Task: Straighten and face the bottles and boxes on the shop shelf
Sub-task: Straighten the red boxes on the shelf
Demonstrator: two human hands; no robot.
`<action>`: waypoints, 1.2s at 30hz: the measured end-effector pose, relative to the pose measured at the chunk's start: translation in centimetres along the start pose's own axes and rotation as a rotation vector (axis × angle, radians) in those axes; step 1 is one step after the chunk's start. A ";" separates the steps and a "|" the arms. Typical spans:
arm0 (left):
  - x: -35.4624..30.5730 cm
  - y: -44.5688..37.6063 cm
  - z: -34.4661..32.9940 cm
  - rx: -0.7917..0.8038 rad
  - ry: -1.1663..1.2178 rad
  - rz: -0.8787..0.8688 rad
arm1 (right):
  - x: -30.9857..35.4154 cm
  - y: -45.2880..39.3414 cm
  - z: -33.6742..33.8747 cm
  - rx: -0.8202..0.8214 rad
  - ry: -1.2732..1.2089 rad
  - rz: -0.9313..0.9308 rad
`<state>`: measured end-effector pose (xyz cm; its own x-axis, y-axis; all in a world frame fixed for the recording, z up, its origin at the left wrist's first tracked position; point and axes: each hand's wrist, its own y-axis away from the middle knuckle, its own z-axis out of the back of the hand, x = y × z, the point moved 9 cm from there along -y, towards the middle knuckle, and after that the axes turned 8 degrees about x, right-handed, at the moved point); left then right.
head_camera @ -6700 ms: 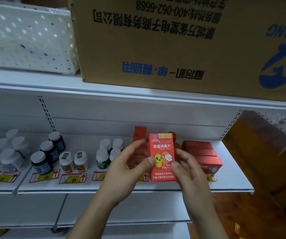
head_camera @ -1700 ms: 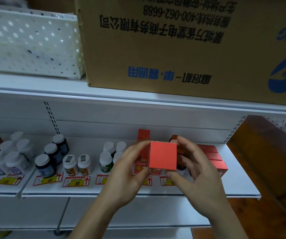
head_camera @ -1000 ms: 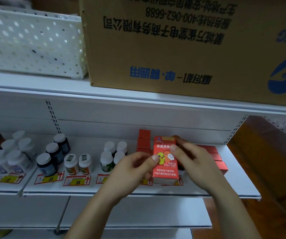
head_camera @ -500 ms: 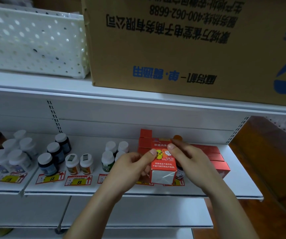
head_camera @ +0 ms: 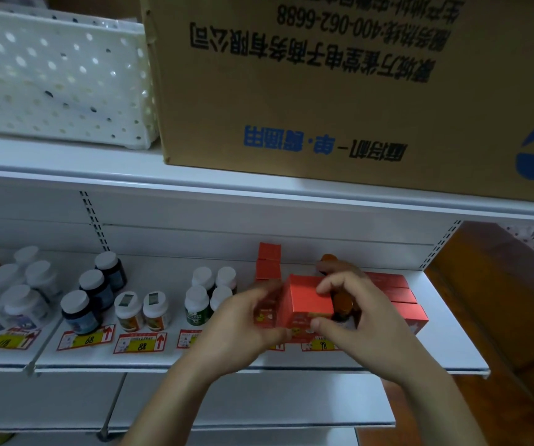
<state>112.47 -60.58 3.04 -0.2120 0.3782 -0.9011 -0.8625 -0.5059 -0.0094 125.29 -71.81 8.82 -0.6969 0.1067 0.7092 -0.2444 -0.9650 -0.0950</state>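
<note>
With both hands [head_camera: 310,320] pinching the red box [head_camera: 306,300], we should set it upright, printed face forward, flush with the shelf [head_camera: 446,346] edge.

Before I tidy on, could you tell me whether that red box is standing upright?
Upright: the red box stands on the shelf, top uppermost, printed front facing outward.

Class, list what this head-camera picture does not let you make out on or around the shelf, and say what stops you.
- Front of the red box: mostly covered by the left hand and right hand.
- Bottle behind the box: mostly hidden by the right hand.
- Bottle labels: too small and dim to read.
- Cardboard carton: cut off by the top and right edges.
</note>
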 end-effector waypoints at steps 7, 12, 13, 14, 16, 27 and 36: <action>0.2 -1.7 -0.2 -0.063 -0.209 -0.066 | 0.9 -2.3 1.2 0.061 0.521 0.073; 3.1 -3.6 -1.1 -0.010 -0.575 0.045 | -3.1 -6.5 2.9 -0.045 0.385 0.043; 3.9 -4.0 -1.6 0.027 -0.656 0.067 | -4.0 -7.6 2.6 -0.042 0.391 0.036; 4.6 -4.5 -2.1 0.059 -0.726 0.086 | -4.6 -8.6 2.2 -0.040 0.406 0.048; 5.8 -5.3 -3.0 0.115 -0.810 0.115 | -5.6 -10.5 1.3 -0.028 0.442 0.073; 7.1 -5.8 -3.8 0.163 -0.815 0.124 | -11.8 -15.6 -4.5 0.232 0.392 -0.074; 7.5 -6.1 -3.7 0.177 -0.789 0.202 | -14.6 -16.7 -5.8 0.368 0.399 -0.174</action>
<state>117.85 -57.47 -5.23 -0.5734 0.7588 -0.3090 -0.8188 -0.5178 0.2479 135.63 -55.90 -3.98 -0.8854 0.2849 0.3674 -0.1771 -0.9373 0.3002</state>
